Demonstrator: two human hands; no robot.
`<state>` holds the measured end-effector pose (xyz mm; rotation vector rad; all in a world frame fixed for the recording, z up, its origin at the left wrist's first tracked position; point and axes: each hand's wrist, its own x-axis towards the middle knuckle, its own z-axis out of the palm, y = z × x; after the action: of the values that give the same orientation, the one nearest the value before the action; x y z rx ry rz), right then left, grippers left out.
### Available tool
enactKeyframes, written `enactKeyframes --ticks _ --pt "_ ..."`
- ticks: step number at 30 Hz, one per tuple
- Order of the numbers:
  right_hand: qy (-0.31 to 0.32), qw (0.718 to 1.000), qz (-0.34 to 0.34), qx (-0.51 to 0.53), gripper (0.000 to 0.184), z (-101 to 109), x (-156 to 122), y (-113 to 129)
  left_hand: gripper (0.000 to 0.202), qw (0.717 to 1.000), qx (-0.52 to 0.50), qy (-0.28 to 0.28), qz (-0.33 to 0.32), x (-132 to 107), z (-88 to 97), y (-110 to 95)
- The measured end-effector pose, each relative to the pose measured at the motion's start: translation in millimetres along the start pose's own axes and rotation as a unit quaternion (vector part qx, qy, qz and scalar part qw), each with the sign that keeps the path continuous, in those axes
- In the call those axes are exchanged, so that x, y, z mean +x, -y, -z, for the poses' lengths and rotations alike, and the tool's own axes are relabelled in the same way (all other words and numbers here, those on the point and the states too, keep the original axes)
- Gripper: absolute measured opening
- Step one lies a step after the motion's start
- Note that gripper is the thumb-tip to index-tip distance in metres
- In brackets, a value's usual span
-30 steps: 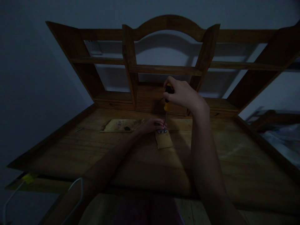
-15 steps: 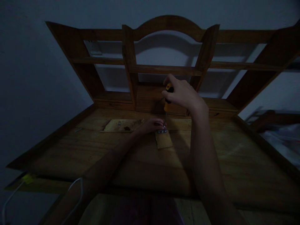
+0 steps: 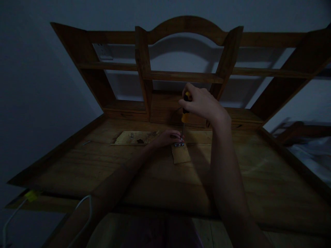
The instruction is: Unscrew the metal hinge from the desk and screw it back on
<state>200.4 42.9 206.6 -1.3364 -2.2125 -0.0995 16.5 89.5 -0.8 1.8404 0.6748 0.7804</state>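
Note:
My right hand (image 3: 200, 101) is closed around the handle of a yellow and black screwdriver (image 3: 184, 117), held almost upright with its shaft pointing down. The tip meets a small shiny metal plate with holes (image 3: 178, 144), which looks like a hinge. This metal lies along the far edge of a small square of wood (image 3: 181, 155) on the desk top. From the left, my left hand (image 3: 169, 137) reaches in, its fingers pinched at the metal plate beside the screwdriver tip. Exactly what sits between those fingertips is too small and dark to tell.
A long pale wood strip (image 3: 129, 137) with a dark, rough patch lies behind my left hand. The wooden desk (image 3: 256, 172) carries a shelf unit (image 3: 181, 76) along its back. A white cable (image 3: 89, 206) hangs near my left forearm. The light is dim.
My right hand has shifted very slightly, its fingers turning a little on the screwdriver handle. The left hand and the metal plate stay in place.

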Motion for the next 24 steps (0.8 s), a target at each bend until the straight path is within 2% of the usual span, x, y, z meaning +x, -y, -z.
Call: enactKeyframes --ticks 5,15,24 --pt "-0.024 1.000 0.006 -0.018 0.027 -1.9 0.4 -2.1 0.036 1.000 0.010 0.003 -0.004 0.0 1.1 -0.5" --pt "-0.014 1.000 0.005 -0.001 0.033 0.2 -1.6 0.7 0.036 1.000 0.014 -0.006 -0.006 -0.2 0.0 -1.0" --pt "0.003 1.000 -0.005 -0.004 0.025 2.1 1.4 -2.3 0.035 1.000 0.006 0.000 -0.003 -0.1 0.8 0.3"
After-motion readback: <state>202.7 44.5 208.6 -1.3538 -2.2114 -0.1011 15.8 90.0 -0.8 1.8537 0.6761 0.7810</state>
